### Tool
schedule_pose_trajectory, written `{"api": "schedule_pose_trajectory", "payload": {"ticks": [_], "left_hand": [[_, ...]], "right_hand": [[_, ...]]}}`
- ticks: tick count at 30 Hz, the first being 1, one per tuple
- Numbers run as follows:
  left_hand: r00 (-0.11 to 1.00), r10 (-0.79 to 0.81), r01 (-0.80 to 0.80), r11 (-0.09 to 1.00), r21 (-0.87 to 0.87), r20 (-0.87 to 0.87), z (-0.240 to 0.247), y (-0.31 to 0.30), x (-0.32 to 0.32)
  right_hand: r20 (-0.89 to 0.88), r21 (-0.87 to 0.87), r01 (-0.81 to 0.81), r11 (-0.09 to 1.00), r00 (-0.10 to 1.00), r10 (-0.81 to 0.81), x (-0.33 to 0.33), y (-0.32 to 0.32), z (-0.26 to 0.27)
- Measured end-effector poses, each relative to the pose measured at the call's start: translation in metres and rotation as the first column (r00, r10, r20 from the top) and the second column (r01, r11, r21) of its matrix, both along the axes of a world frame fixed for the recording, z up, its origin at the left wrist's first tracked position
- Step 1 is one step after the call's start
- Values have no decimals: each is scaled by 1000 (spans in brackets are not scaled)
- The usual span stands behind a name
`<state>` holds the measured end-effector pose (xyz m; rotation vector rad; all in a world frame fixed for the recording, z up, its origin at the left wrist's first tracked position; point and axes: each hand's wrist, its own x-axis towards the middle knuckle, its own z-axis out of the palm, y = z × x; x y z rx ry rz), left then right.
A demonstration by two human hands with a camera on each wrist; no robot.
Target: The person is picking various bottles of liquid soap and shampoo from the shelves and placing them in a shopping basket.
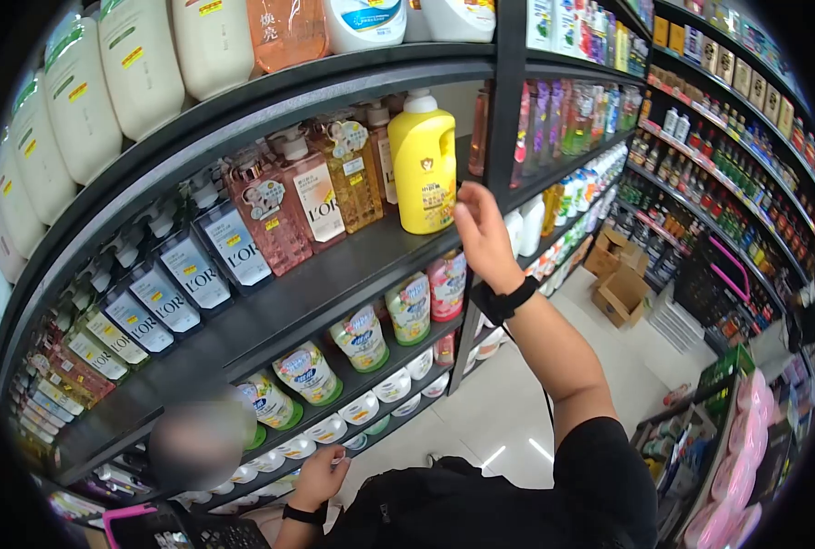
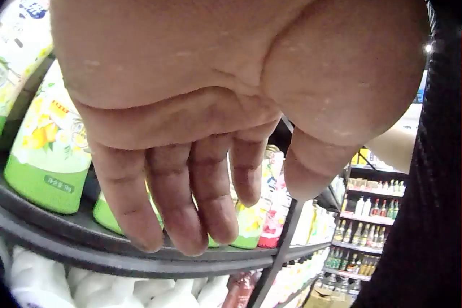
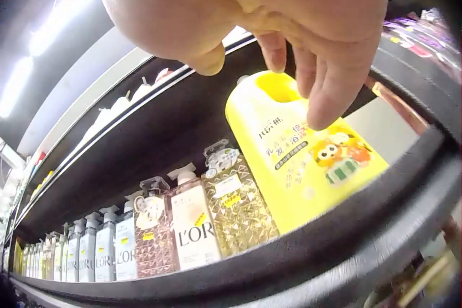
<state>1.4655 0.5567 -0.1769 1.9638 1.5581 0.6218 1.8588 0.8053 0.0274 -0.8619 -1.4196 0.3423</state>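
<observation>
A large yellow bottle (image 1: 426, 169) with a side handle and a white cap stands upright at the front edge of the middle shelf. My right hand (image 1: 486, 240) is just to its right, fingertips close to its side. In the right wrist view that hand (image 3: 289, 12) has loosely bent fingers, which overlap the yellow bottle (image 3: 303, 163) near its handle opening; nothing is gripped. Low in front of the lower shelf hangs my left hand (image 1: 320, 478). Its fingers are relaxed with nothing in them, as the left wrist view shows of the left hand (image 2: 238, 77).
Pump bottles (image 1: 234, 242) line the middle shelf left of the yellow one. Green-based pouches (image 1: 360, 339) stand on the shelf below. A black upright (image 1: 506, 110) rises right of the yellow bottle. A black basket (image 1: 170, 526) is at lower left; cardboard boxes (image 1: 621, 295) sit on the floor.
</observation>
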Motion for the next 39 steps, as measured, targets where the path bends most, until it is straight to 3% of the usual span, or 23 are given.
{"api": "schedule_pose_trajectory", "payload": {"ticks": [4,7,10,14,19,25,29,32,34,35,36,38,39], "left_hand": [[993,122,-122,993,8,-5,3,15,30],[983,180,-180,983,24,-15,3,12,44],[976,218,-219,976,-18,-26,4,4,49],[958,283,-285,957,-56,-44,12,-10,62],[935,349,-351,936,-31,-55,11,-30,64],[956,292,-291,955,53,-10,24,-45,59],[967,248,-254,959,128,65,38,-67,48],[956,192,-231,959,163,221,54,-93,39],[922,206,-276,944,183,328,77,-116,42],[880,201,-313,927,207,431,78,-132,43],[829,193,-358,904,233,525,76,-150,43],[807,278,-437,875,210,520,90,-198,42],[703,325,-508,852,126,632,78,-235,32]], "right_hand": [[-3,28,149,988,989,-149,3,56,28],[-182,-145,-148,978,976,121,9,86,51],[-280,-223,-458,861,876,393,21,113,62],[-335,-119,-569,814,795,506,18,120,59],[-347,-174,-621,764,765,542,27,95,67],[-393,-425,-657,622,754,527,33,29,90],[-336,-495,-688,531,715,613,7,-33,58],[-204,-453,-748,486,617,760,-50,-110,24],[-233,-458,-833,309,448,863,-98,-161,-2],[-184,-476,-818,324,453,872,-120,-186,-33],[-227,-486,-837,252,400,888,-146,-219,-53],[-111,-548,-806,222,333,936,-191,-284,-93],[-154,-540,-826,161,285,946,-211,-325,-107]]}}
